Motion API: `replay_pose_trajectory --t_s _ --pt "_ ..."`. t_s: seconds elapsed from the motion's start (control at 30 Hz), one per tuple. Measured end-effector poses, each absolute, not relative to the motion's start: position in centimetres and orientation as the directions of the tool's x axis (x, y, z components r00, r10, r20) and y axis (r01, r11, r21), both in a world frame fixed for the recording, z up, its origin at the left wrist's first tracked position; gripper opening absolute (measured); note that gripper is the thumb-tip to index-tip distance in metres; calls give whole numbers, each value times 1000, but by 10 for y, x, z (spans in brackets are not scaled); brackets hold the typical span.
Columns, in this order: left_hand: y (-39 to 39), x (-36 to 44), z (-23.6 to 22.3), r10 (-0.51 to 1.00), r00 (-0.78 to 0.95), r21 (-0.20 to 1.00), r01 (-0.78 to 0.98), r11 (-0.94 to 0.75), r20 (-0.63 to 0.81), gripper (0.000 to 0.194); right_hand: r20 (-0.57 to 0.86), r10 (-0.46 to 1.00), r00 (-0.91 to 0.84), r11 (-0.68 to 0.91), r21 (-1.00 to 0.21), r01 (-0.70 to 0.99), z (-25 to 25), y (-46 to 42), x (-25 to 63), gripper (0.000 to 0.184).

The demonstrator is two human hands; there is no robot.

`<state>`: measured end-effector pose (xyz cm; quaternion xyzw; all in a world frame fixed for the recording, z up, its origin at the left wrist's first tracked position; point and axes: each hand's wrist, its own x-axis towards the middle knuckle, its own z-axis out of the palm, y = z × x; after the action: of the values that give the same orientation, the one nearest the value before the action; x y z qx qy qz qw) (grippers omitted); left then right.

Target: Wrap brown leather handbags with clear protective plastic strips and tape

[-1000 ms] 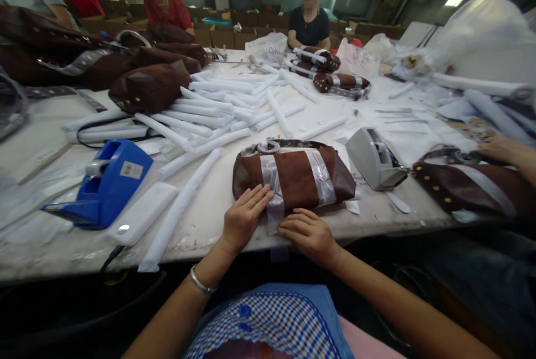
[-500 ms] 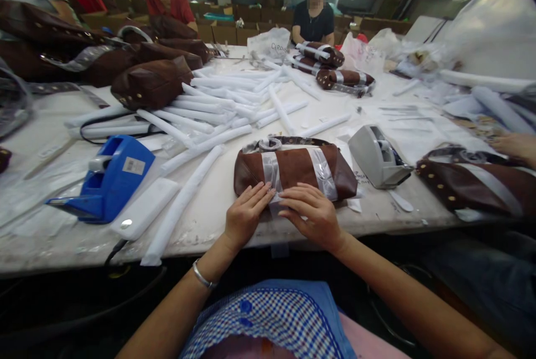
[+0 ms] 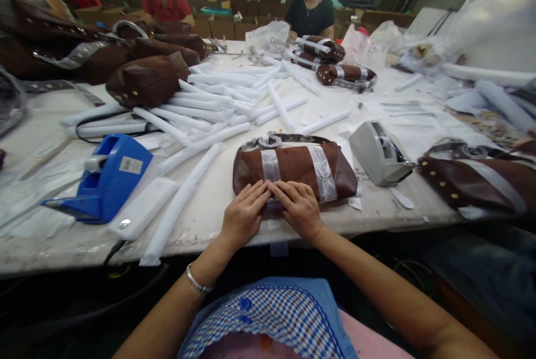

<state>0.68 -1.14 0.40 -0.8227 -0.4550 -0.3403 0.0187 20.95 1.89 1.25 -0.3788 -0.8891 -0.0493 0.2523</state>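
A brown handbag (image 3: pixel 293 164) lies at the front of the table, with two bands of clear plastic wrapped around it. My left hand (image 3: pixel 246 211) rests on its lower front edge, fingers laid out flat. Against the same edge, below the left band (image 3: pixel 270 166), my right hand (image 3: pixel 299 207) presses with its fingers stretched out. The fingertips of both hands meet there and hide the lower end of that band. The bag's strap (image 3: pixel 293 139) lies behind it, with a wrapped ring (image 3: pixel 270 141) on its left side.
A blue tape dispenser (image 3: pixel 109 180) stands left, a grey one (image 3: pixel 374 155) right. White paper rolls (image 3: pixel 221 102) are heaped behind the bag. More brown bags (image 3: pixel 146 80) pile up at the left; another (image 3: pixel 473 177) lies right. Co-workers (image 3: pixel 310 15) are across the table.
My right hand has moved left and down onto the bag, so its fingertips now meet those of my left hand. The left hand stays at the band.
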Motion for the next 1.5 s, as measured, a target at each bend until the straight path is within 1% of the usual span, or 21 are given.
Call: replay_pose_trajectory --t_s 0.07,0.13,0.23,0.3,0.4,0.47,0.53,0.6,0.63,0.73,0.8,0.9,1.1,1.17,1.23,1.3,1.37,1.5 --pt "-15 6 10 763 376 324 741 -588 526 59 492 648 -581 705 -99 702 10 19 208 67" --pt "-17 6 12 762 377 327 738 -590 526 53 502 642 -579 708 -97 700 9 21 207 65" --pt "-15 6 6 708 359 262 751 -606 608 41 504 623 -598 732 -104 674 10 22 212 63" --pt "-13 7 2 673 361 219 756 -617 646 37 512 591 -623 769 -125 627 12 17 222 60" --pt "-12 9 0 654 375 184 761 -622 657 35 522 516 -679 840 -153 521 13 -4 243 55" --pt "-13 10 2 653 387 176 760 -625 651 36 479 462 -747 881 -155 446 11 -22 257 51" --pt "-13 10 3 651 394 170 759 -629 649 37 400 414 -818 909 -145 390 6 -37 265 49" --pt "-14 10 4 648 399 160 761 -629 649 39 353 394 -849 919 -134 371 0 -44 265 48" --pt "-13 10 4 645 400 155 762 -629 651 39 355 397 -846 918 -132 375 -3 -45 262 47" --pt "-13 9 3 638 410 143 759 -635 652 41 448 413 -793 909 -151 388 -9 -41 250 41" --pt "-12 9 3 632 414 136 758 -638 655 41 522 385 -761 921 -164 353 -11 -37 244 34" --pt "-11 9 5 616 417 114 760 -639 668 42 590 351 -727 935 -178 307 -12 -37 239 26" --pt "-10 13 2 600 396 92 779 -621 695 38 613 352 -708 935 -187 302 -3 -40 238 24" --pt "-10 15 -2 613 373 93 800 -593 696 36 619 334 -710 942 -194 274 5 -36 238 23" --pt "-11 18 -4 626 357 90 819 -566 693 33 633 322 -704 947 -226 229 16 -28 237 23" --pt "-12 20 -4 632 353 81 830 -552 690 30 652 341 -677 938 -285 198 29 -17 236 23" --pt "-12 21 -3 631 347 80 834 -546 694 27 662 395 -636 914 -351 203 40 -4 235 23" --pt "-13 20 -2 618 334 99 823 -560 712 23 614 527 -587 847 -436 304 55 21 228 21"
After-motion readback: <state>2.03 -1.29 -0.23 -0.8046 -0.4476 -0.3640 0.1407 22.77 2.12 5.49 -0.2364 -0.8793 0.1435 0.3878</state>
